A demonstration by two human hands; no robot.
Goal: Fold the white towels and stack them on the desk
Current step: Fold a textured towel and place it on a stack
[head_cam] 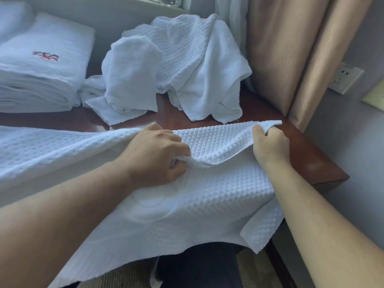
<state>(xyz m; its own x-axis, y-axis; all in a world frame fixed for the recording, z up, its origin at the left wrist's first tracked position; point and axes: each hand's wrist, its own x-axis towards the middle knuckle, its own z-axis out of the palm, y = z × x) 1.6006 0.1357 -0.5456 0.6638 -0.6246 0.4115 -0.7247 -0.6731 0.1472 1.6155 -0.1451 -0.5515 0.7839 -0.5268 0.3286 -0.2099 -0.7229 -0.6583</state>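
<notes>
Setting: a hotel guest room, most likely. Evidence: a glossy reddish-brown wooden bench (270,119) set into a corner; beige floor-length curtains (276,50) with a white sheer behind them; a wall socket plate (345,80) on the grey wall just beside the curtains; a stack of folded white linen (41,65) bearing a red embroidered logo (46,56); a heap of unfolded white towels (172,65) of uniform institutional type beside the stack; patterned carpet (255,267) below the bench edge.
</notes>
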